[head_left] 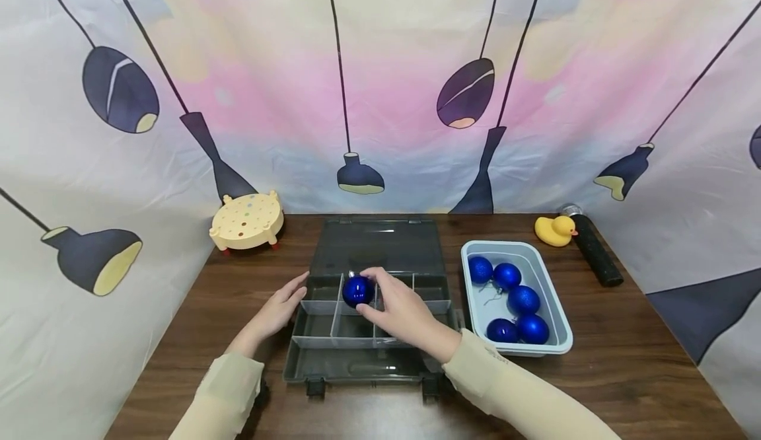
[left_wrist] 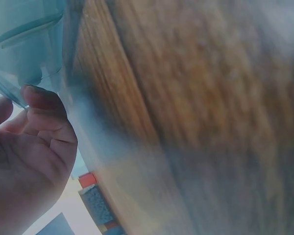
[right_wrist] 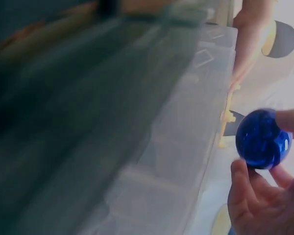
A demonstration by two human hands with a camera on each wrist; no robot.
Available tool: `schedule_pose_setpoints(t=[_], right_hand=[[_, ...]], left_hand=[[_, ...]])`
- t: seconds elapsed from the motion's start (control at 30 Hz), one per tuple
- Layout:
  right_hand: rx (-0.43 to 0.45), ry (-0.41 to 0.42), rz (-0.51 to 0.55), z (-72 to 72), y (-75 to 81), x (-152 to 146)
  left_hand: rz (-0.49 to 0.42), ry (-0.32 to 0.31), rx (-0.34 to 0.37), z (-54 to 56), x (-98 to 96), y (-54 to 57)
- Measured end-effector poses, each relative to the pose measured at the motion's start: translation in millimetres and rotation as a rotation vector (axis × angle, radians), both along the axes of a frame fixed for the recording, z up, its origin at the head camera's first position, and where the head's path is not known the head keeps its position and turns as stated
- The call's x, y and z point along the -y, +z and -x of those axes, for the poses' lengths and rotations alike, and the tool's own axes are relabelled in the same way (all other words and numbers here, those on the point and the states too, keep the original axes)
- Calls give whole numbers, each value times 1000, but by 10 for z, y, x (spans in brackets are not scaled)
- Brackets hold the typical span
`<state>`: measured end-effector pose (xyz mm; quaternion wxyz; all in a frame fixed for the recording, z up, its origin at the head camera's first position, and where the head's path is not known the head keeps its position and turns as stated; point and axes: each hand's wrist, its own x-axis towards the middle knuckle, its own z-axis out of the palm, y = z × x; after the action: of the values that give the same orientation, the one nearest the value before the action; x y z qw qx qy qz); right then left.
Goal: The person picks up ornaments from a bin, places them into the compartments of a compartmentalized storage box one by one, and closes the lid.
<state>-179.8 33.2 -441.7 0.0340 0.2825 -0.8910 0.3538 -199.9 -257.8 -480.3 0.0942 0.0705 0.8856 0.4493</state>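
My right hand (head_left: 399,304) pinches a shiny blue Christmas ball (head_left: 358,291) between thumb and fingers. Its silver cap points up, away from me. The ball is over the back compartments of a grey see-through organizer box (head_left: 362,364), whose lid (head_left: 380,245) lies back. In the right wrist view the same blue ball (right_wrist: 262,139) sits among the fingertips. My left hand (head_left: 278,308) is at the box's left edge with fingers loosely bent; whether they press on it I cannot tell. The left wrist view shows this hand (left_wrist: 34,142) close beside the clear plastic.
A pale blue tray (head_left: 555,308) with several blue balls (head_left: 524,300) stands right of the box. Behind it are a yellow rubber duck (head_left: 554,230) and a black-handled object (head_left: 596,252). A cream dotted stool-like toy (head_left: 246,222) stands back left. A patterned cloth hangs behind.
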Motion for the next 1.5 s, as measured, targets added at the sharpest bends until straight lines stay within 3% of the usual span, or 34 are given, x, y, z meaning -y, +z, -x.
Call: schedule_pose_setpoints(t=[0.2, 0.33, 0.5, 0.93, 1.5], right_hand=[[9, -31, -54, 63, 77, 159], [37, -20, -114, 7, 157, 206], [7, 5, -156, 16, 226, 272], [-84, 7, -275, 276, 122, 434], [-156, 12, -331, 355, 63, 640]], left_hand=[[-21, -12, 0, 15, -33, 61], [-33, -6, 10, 5, -49, 31], [-16, 6, 25, 11, -21, 2], [0, 10, 36, 19, -18, 14], [-15, 9, 33, -16, -17, 28]])
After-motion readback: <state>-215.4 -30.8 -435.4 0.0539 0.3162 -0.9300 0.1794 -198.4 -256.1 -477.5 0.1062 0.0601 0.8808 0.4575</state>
